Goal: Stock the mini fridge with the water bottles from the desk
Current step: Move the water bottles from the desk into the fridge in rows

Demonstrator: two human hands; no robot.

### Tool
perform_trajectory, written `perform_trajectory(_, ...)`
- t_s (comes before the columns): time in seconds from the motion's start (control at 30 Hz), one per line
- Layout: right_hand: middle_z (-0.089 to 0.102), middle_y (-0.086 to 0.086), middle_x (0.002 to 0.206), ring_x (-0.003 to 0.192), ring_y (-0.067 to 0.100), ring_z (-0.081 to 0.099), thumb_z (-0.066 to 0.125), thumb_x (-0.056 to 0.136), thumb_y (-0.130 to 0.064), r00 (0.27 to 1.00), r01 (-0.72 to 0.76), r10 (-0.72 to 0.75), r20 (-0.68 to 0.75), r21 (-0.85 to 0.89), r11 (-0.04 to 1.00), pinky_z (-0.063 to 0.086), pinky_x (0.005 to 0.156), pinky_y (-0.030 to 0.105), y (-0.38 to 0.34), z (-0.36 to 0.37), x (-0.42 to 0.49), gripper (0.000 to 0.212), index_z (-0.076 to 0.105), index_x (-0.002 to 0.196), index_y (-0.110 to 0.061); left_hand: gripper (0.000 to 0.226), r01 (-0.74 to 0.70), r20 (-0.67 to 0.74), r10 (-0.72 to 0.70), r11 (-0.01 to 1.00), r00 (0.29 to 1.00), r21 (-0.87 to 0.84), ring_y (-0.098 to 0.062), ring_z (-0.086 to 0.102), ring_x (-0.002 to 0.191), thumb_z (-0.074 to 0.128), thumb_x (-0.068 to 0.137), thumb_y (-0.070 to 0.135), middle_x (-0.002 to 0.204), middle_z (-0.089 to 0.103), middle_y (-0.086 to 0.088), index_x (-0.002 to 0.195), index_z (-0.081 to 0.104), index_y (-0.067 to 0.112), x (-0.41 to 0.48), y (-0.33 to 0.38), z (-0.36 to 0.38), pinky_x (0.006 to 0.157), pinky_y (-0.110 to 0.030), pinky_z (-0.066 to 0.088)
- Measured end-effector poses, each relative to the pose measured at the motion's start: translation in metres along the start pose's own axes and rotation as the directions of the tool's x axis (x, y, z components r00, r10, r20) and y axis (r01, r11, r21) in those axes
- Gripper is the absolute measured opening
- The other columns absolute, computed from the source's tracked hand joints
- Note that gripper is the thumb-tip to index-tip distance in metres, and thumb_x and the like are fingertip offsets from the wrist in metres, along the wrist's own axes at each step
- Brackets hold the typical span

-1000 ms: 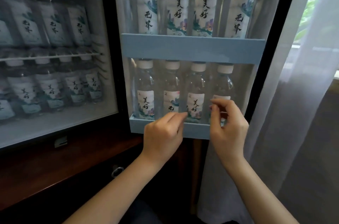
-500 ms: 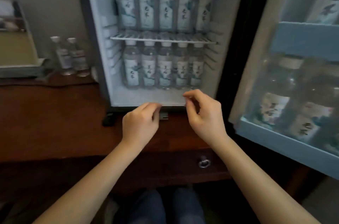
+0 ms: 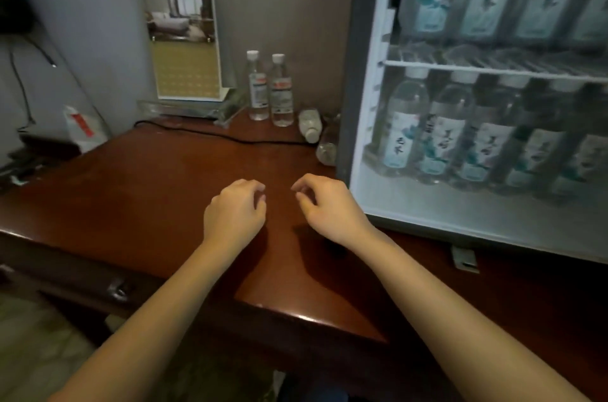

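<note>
Both left hand point(image 3: 234, 214) and right hand point(image 3: 330, 206) (loosely curled, empty) hover beside fridge point(image 3: 349, 79) edge.

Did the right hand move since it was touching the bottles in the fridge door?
Yes. The right hand went left: from the door shelf to over the desk, just left of the fridge frame, holding nothing.

Left hand point(image 3: 235, 215) and right hand point(image 3: 330, 209) hang loosely curled over the desk point(image 3: 148, 191), near the fridge point(image 3: 358, 72).
</note>
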State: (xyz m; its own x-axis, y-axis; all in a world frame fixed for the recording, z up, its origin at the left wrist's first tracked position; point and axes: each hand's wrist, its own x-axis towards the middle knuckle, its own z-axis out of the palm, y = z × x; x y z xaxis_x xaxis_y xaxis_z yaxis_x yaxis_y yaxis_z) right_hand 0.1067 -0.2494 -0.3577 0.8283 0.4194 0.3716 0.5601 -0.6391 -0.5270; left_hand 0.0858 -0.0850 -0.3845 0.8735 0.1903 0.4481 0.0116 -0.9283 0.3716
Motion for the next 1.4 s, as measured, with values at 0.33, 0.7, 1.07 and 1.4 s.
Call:
perform_trajectory(0.33, 0.016, 0.016, 0.149, 0.135, 0.038, 0.016, 0.063, 0.082, -0.022, 0.805, -0.592, 0.570, -0.163, -0.179, 0.786, 0.031, 0.105, 0.045, 0.017, 0.071, 0.144, 0.066, 0.029, 0.138, -0.010, 0.036, 0.178, 0.180, -0.177, 0.984, 0.968, 0.011, -0.030, 0.056, 0.109, 0.052, 0.091, 0.033, 0.126, 0.051, 0.000, 0.125, 0.053, 0.023, 0.101, -0.036, 0.040, 0.079, -0.036, 0.045)
perform_trajectory(0.7, 0.025, 0.023, 0.146, 0.133, 0.041, 0.024, 0.043, 0.095, -0.018, 0.674, -0.738, 0.576, -0.462, -0.440, 0.511, 0.023, 0.108, 0.048, 0.066, 0.082, 0.198, 0.050, 0.029, 0.141, -0.008, 0.024, 0.135, 0.225, -0.170, 0.977, 0.960, 0.165, -0.029, 0.060, 0.100, 0.047, 0.093, 0.029, 0.108, 0.064, -0.004, 0.112, 0.057, 0.019, 0.125, -0.046, 0.051, 0.066, -0.032, 0.040)
perform_trajectory(1.07, 0.015, 0.033, 0.145, 0.128, 0.046, 0.030, 0.044, 0.095, -0.018, 0.613, -0.762, 0.743, -0.269, -0.452, 0.464, 0.037, 0.098, 0.047, 0.052, 0.066, 0.182, 0.066, 0.006, 0.148, -0.022, 0.025, 0.091, 0.305, -0.125, 0.988, 0.944, 0.123, -0.026, 0.059, 0.102, 0.049, 0.091, 0.024, 0.112, 0.064, -0.001, 0.113, 0.058, 0.020, 0.119, -0.054, 0.044, 0.074, -0.034, 0.050)
perform_trajectory(1.4, 0.034, 0.026, 0.137, 0.121, 0.041, 0.044, 0.056, 0.086, -0.035, 0.528, -0.794, 0.849, -0.031, 0.336, 0.507, 0.043, 0.097, 0.047, -0.014, 0.066, 0.126, 0.074, 0.013, 0.141, -0.009, 0.032, 0.292, 0.451, -0.155, 0.923, 0.879, -0.251, -0.023, 0.052, 0.117, 0.044, 0.096, 0.022, 0.129, 0.056, -0.005, 0.125, 0.054, 0.013, 0.093, -0.047, 0.021, 0.092, -0.029, 0.040)
